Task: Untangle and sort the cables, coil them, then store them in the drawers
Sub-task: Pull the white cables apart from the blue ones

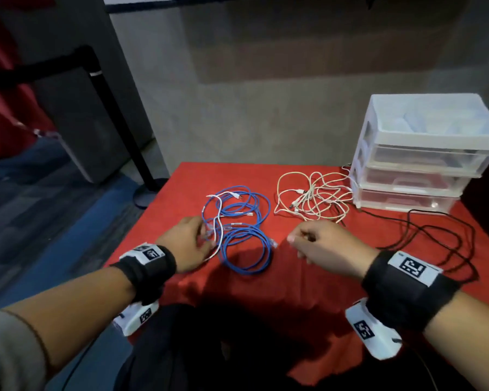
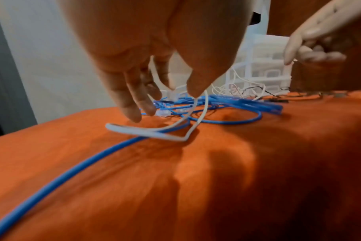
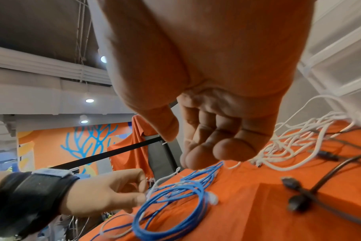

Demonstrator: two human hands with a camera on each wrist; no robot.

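Observation:
Several blue cables (image 1: 239, 231) lie in loose loops on the red cloth, and a thin white cable (image 1: 219, 221) runs across them. My left hand (image 1: 205, 238) is at the left edge of the blue loops. In the left wrist view its thumb and forefinger pinch that white cable (image 2: 150, 132), which loops down onto the cloth. My right hand (image 1: 297, 246) hovers right of the blue cables (image 3: 175, 203) with its fingers curled, and I see nothing in it. A tangle of white cables (image 1: 314, 198) lies beyond it. A black cable (image 1: 435, 235) sprawls at the right.
A white three-drawer unit (image 1: 424, 153) with an open top tray stands at the table's back right corner. The red cloth (image 1: 294, 280) covers the table. Off the left edge are carpeted floor and a black barrier post (image 1: 119, 117).

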